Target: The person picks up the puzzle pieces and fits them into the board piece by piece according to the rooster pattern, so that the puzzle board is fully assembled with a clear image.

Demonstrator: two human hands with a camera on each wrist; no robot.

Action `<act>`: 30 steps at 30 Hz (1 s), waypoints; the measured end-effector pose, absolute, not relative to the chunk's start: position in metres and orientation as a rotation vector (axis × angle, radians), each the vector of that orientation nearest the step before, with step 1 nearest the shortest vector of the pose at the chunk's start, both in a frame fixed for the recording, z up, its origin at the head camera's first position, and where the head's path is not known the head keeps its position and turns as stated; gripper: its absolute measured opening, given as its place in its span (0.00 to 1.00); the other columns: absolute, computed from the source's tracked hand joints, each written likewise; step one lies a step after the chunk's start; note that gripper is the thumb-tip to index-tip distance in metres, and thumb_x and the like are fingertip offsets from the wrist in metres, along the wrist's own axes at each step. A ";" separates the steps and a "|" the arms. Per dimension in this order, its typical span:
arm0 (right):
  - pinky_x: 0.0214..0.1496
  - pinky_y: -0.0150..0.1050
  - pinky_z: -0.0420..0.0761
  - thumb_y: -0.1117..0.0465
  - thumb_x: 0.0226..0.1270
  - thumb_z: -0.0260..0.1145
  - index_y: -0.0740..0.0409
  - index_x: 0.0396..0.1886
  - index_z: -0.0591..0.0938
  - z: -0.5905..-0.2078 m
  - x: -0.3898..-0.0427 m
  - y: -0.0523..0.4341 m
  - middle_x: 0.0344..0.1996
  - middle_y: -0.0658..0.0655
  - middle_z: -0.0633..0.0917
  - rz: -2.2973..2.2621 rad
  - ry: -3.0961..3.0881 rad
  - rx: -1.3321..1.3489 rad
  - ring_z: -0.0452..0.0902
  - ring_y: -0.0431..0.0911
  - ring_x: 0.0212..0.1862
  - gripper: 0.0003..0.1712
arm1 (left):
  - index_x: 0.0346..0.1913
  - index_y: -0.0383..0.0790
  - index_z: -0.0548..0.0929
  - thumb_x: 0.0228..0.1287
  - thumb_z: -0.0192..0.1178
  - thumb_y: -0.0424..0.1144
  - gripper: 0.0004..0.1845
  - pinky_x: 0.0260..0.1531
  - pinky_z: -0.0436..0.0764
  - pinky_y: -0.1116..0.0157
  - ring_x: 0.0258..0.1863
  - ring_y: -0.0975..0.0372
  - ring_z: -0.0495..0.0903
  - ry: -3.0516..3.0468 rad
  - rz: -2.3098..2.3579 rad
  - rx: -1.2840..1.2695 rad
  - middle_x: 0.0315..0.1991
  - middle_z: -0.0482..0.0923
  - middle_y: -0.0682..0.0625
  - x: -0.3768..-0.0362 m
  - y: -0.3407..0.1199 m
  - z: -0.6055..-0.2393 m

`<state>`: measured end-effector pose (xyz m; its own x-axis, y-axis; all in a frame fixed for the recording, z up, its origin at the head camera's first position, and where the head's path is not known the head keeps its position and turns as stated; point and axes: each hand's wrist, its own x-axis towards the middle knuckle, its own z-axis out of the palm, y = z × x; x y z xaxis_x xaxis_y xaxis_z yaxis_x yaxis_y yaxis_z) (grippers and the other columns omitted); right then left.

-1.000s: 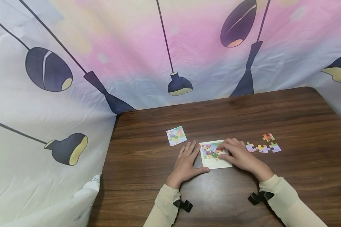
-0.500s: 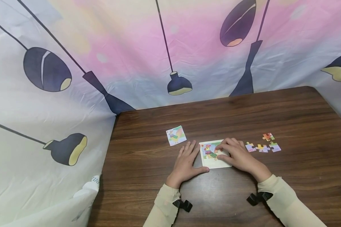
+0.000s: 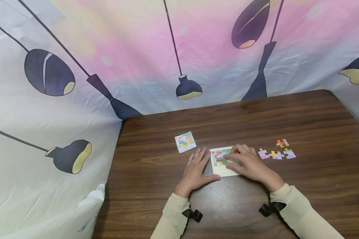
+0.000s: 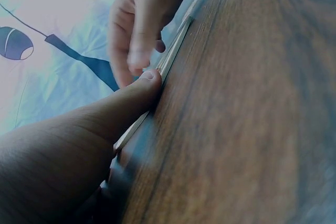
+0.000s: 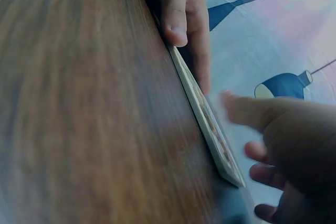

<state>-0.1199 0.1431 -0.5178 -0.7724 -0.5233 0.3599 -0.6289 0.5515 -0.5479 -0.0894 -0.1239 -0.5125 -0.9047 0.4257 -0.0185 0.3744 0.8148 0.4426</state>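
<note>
- Right grip (image 3: 249,163): arched over the puzzle board (image 3: 224,172), thumb and forefinger a little apart above the picture. Cannot tell whether a piece sits pinched there; my own fingers hide it. Pressing before tabs and notches line up could bend a tab or ride one piece over another.
- Heel of the same grip hangs over the board's right side. Dragging it sideways might lift pieces I can't see.
- Left grip (image 3: 195,173): clasping nothing, fingers spread and flat beside the board's left side, thumb at its near-left corner. If that thumb eases off, a firm push could skid the whole board toward the table's left edge.
- Board lies well in from the table (image 3: 287,116)'s left edge, apart from the far edge. Fitted pieces (image 3: 219,158) fill its far part; the near strip is bare, so nothing backs them on that side. A nudge could slide them loose.
- Loose pieces (image 3: 276,155) lie between board and the table's right edge, one closer to the far edge. A swinging right sleeve might scatter them.
- Picture card (image 3: 185,142): toward the table's far edge, near my left fingertips. A careless stretch could shove it askew.
</note>
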 end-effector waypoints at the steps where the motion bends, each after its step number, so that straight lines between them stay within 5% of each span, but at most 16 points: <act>1: 0.49 0.50 0.63 0.60 0.64 0.80 0.50 0.51 0.92 -0.517 -0.121 0.144 0.44 0.47 0.80 1.043 -2.602 0.974 0.70 0.45 0.48 0.16 | 0.85 0.45 0.58 0.63 0.69 0.68 0.56 0.83 0.46 0.49 0.86 0.53 0.42 2.879 0.668 0.635 0.85 0.50 0.46 -0.089 -0.124 -0.513; 10: 0.46 0.44 0.64 0.71 0.54 0.82 0.59 0.48 0.91 -0.507 -0.136 0.189 0.40 0.54 0.82 1.104 -2.444 0.793 0.73 0.48 0.44 0.20 | 0.85 0.44 0.58 0.62 0.70 0.68 0.57 0.83 0.47 0.50 0.86 0.53 0.43 2.890 0.667 0.641 0.85 0.50 0.46 -0.089 -0.125 -0.514; 17: 0.41 0.32 0.70 0.67 0.69 0.75 0.61 0.53 0.90 -0.494 -0.148 0.266 0.44 0.59 0.86 1.124 -2.649 0.544 0.71 0.33 0.43 0.15 | 0.85 0.43 0.58 0.62 0.70 0.68 0.57 0.82 0.48 0.49 0.85 0.52 0.44 2.896 0.654 0.656 0.85 0.50 0.46 -0.088 -0.125 -0.516; 19: 0.45 0.38 0.73 0.64 0.73 0.73 0.63 0.56 0.88 -0.491 -0.151 0.287 0.47 0.63 0.85 1.122 -2.748 0.457 0.71 0.35 0.47 0.15 | 0.85 0.44 0.58 0.62 0.70 0.68 0.57 0.82 0.48 0.49 0.85 0.52 0.44 2.894 0.662 0.654 0.85 0.50 0.46 -0.088 -0.125 -0.516; 24: 0.47 0.60 0.75 0.66 0.75 0.70 0.66 0.54 0.88 -0.493 -0.155 0.317 0.48 0.68 0.83 1.039 -2.885 0.405 0.76 0.58 0.51 0.13 | 0.85 0.44 0.58 0.62 0.70 0.67 0.57 0.82 0.47 0.49 0.85 0.52 0.44 2.893 0.681 0.653 0.85 0.51 0.46 -0.088 -0.125 -0.516; 30: 0.48 0.77 0.62 0.68 0.71 0.72 0.66 0.49 0.90 -0.501 -0.155 0.321 0.45 0.70 0.82 0.968 -2.910 0.420 0.72 0.71 0.50 0.10 | 0.85 0.44 0.58 0.63 0.70 0.67 0.56 0.82 0.47 0.49 0.86 0.52 0.43 2.895 0.692 0.660 0.85 0.50 0.45 -0.087 -0.126 -0.517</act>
<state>-0.1552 0.3208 -0.5009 -0.9621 -0.2408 0.1282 -0.2696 0.7679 -0.5811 -0.0873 -0.1261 -0.5167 -0.9021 0.4315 0.0103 0.3895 0.8036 0.4500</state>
